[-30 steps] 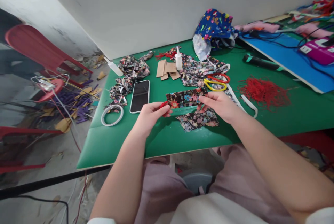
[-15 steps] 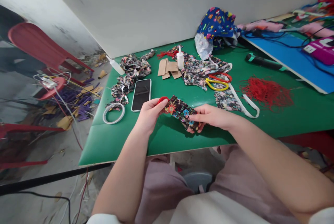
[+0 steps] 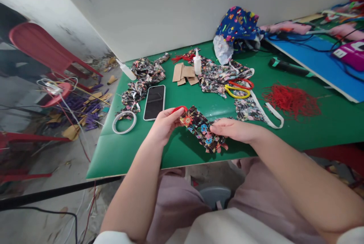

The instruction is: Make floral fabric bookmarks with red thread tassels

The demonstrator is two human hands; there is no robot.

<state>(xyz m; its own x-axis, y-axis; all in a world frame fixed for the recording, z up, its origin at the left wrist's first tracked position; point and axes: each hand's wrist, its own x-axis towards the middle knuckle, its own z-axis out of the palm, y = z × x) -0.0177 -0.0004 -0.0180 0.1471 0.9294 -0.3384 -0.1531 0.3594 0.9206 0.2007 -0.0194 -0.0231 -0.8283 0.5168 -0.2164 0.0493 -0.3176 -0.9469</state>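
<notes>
Between my two hands, above the front of the green table (image 3: 136, 149), is a strip of black floral fabric (image 3: 200, 128). My left hand (image 3: 167, 120) pinches its upper left end, where a loop of red cord (image 3: 179, 109) shows beside the thumb. At the strip's right edge, my right hand (image 3: 231, 128) grips the fabric between thumb and fingers; the fingertips are partly hidden behind it. A phone (image 3: 154, 103) lies just beyond my left hand. Scissors with red and yellow handles (image 3: 239, 91) rest on more floral fabric behind my right hand.
A roll of tape (image 3: 124, 122) lies at left. White bottles (image 3: 197, 63) and brown cardboard pieces (image 3: 184, 74) are farther back. Red threads (image 3: 292, 99) are piled at right, near a blue board (image 3: 327, 62). A red chair (image 3: 42, 46) stands off the table's left side.
The floral strip's lower right end has dropped slightly and more of its face shows. My right hand has shifted a little to the right along it. The left hand keeps its pinch.
</notes>
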